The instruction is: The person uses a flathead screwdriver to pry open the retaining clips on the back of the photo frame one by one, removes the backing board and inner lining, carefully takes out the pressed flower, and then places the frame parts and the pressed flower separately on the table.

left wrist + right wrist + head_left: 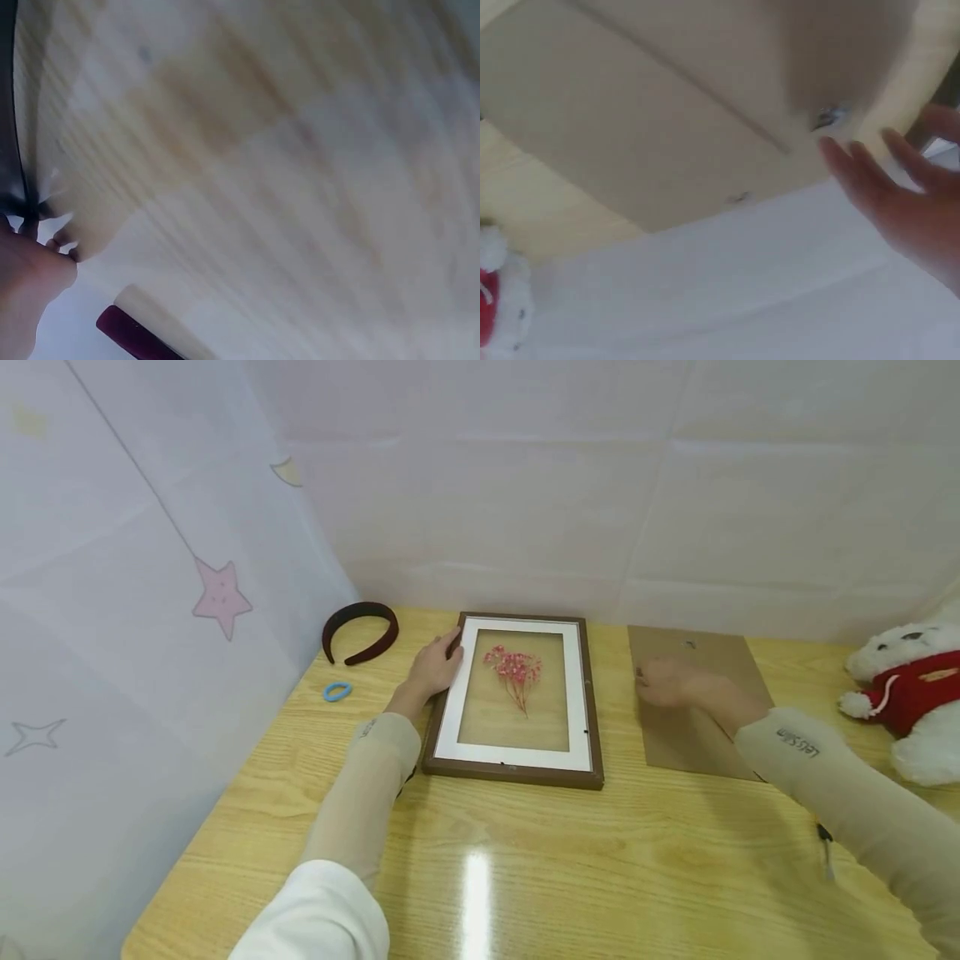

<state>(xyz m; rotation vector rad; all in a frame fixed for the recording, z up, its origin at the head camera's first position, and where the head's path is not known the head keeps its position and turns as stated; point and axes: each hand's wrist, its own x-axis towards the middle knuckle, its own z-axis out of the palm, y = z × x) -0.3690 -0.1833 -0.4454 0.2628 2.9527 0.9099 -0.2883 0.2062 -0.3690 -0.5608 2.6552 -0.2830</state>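
Note:
A brown picture frame [517, 774] lies flat on the table, with a white mat [450, 727] around a pressed pink flower [514, 667]. My left hand [437, 667] holds the frame's upper left edge; in the left wrist view its fingers meet the dark edge [9, 112], partly out of view. Over the brown backing board [697, 739], right of the frame, is my right hand [671, 683]. In the right wrist view its fingers [866, 172] are spread and loosely bent, holding nothing, near a small metal fitting [831, 116] on the board.
At the table's back left lie a dark red headband [363, 608] and a blue ring-shaped band [337, 692]. A white plush bear [930, 739] in red clothing sits at the right edge. Beside my right forearm is a small screwdriver-like tool [827, 852]. A pale cloth backdrop [510, 510] borders the table.

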